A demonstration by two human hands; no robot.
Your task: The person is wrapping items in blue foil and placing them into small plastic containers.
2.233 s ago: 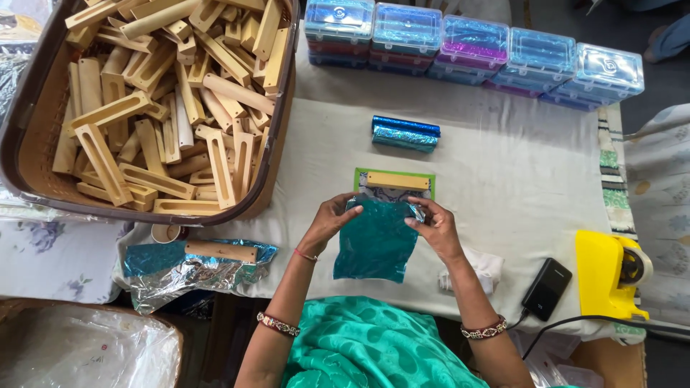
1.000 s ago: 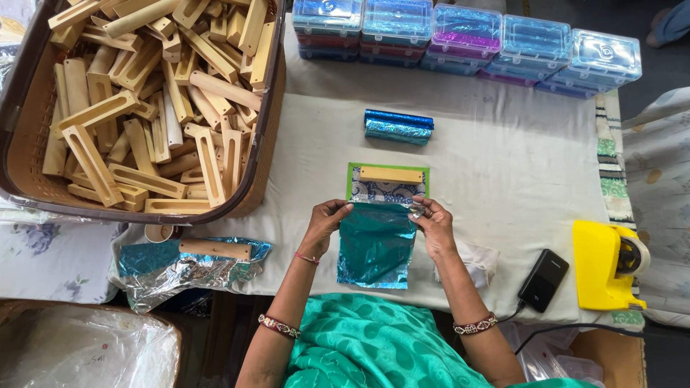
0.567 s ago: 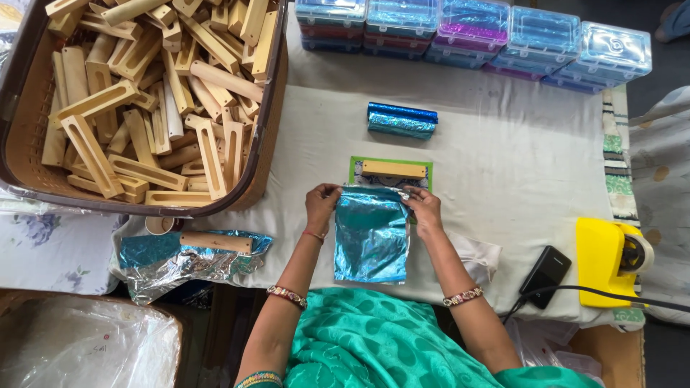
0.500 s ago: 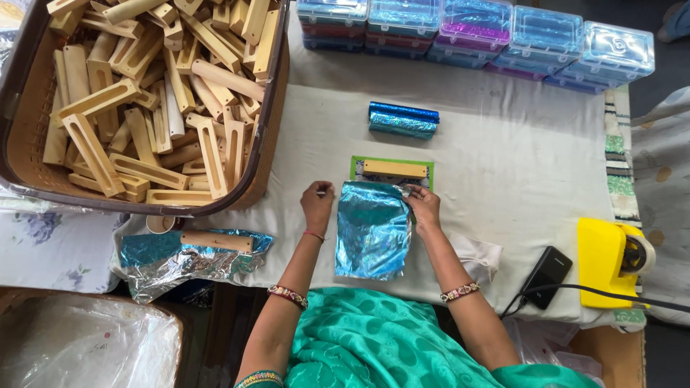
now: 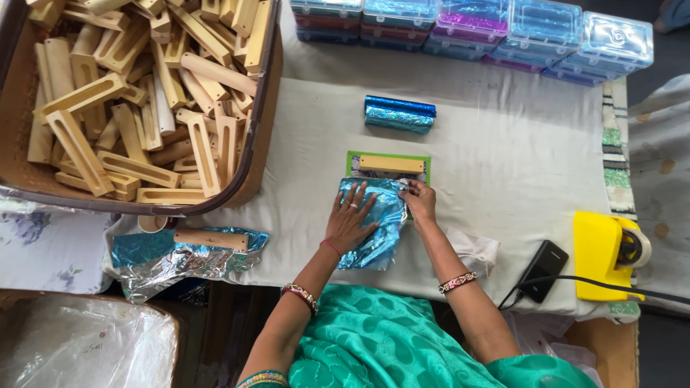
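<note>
Left hand (image 5: 351,221) flat, fingers spread, pressing blue foil sheet (image 5: 374,223) on white cloth (image 5: 503,151). Right hand (image 5: 420,202) pinches foil's right edge. Wooden block (image 5: 391,164) on green mat (image 5: 425,159), touching foil top. Best: keep palm down, pull edge taut. Foil rolls (image 5: 399,113) well apart; open cloth to right.

Teal patterned garment, beaded bangles on both wrists, ring on left grip (image 5: 350,223).
</note>
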